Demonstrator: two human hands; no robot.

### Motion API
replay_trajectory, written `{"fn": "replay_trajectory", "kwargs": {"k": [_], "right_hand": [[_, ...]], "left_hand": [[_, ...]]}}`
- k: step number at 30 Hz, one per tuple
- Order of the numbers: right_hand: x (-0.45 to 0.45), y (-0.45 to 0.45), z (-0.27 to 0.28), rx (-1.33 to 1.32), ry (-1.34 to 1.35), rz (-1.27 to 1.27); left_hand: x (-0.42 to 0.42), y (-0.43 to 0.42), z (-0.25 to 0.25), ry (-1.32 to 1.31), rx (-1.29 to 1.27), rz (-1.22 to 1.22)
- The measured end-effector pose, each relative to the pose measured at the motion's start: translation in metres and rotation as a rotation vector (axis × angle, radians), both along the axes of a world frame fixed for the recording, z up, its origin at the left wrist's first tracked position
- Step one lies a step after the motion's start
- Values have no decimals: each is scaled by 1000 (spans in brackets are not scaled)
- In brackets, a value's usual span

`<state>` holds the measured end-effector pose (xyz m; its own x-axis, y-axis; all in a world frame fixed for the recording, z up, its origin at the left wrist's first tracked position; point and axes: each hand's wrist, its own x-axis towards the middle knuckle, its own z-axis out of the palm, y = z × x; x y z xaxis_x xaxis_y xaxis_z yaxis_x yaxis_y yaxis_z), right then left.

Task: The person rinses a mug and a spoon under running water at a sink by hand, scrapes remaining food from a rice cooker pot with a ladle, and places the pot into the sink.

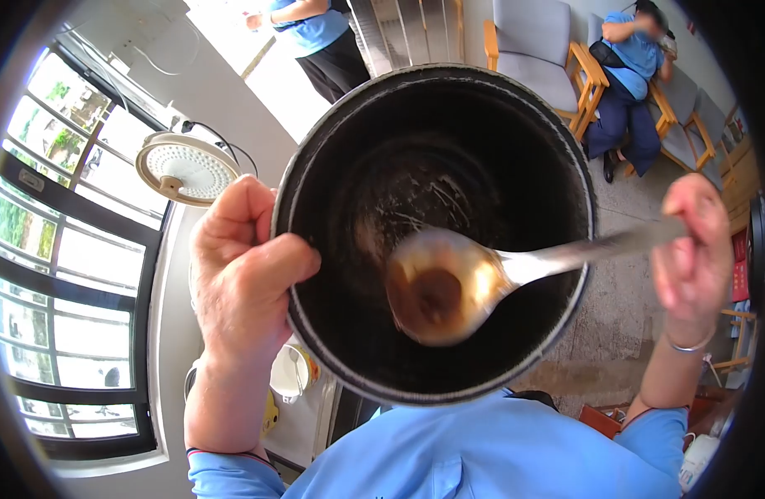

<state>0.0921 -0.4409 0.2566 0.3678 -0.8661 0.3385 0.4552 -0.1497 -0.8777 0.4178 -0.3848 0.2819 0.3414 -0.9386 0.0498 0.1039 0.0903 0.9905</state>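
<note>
A dark, round pot (515, 341) with a scratched inner bottom is held up, its opening facing me. My left hand (249, 283) is closed on the pot's rim at the left, thumb over the edge. My right hand (690, 249) is closed around the handle of a large metal spoon (449, 287), which reaches over the right rim into the pot's opening. A brown stain or some brown liquid shows in the spoon's bowl; I cannot tell which. The spoon and right hand are slightly blurred.
Barred windows (74, 324) line the left, beside a round perforated lid-like object (187, 166). A white cup (291, 372) stands below my left wrist. Beyond the pot are grey cushioned chairs (532, 62), a seated person (628, 83) and a standing person (324, 41).
</note>
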Motion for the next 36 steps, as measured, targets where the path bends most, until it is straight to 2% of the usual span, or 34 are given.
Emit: {"fn": "replay_trajectory", "kwargs": {"k": [3,6,10,11,14,18,21,26,28,29,30,32,34,36], "right_hand": [[-43,3,47,126,28,174],[-26,-1,82,36,65,407],[-33,12,124,21,164,292],[-39,12,129,-32,154,399],[-49,30,147,-134,161,381],[-52,47,151,-64,-139,342],[-61,50,170,-83,128,463],[-67,50,151,-137,158,256],[-64,41,136,-77,183,254],[-59,33,115,-308,272,183],[-54,30,98,-380,277,176],[-44,23,64,-523,282,156],[-36,44,47,-494,686,-505],[-13,48,28,-480,615,-633]], "left_hand": [[-1,10,11,-29,3,-41],[5,11,14,23,17,-40],[5,13,18,78,39,-115],[3,13,18,84,35,-129],[-1,16,21,113,62,-158],[-6,9,17,122,-14,-197],[-10,6,20,120,-41,-174],[-15,-3,25,-20,-122,-158],[-25,-6,24,-34,-145,-98],[-25,-9,24,-106,-149,-91],[-20,-11,21,-168,-128,-108],[-33,-11,21,-36,-124,-128],[-32,-11,20,5,-121,-135],[-23,-13,18,-100,-70,-262]]}}
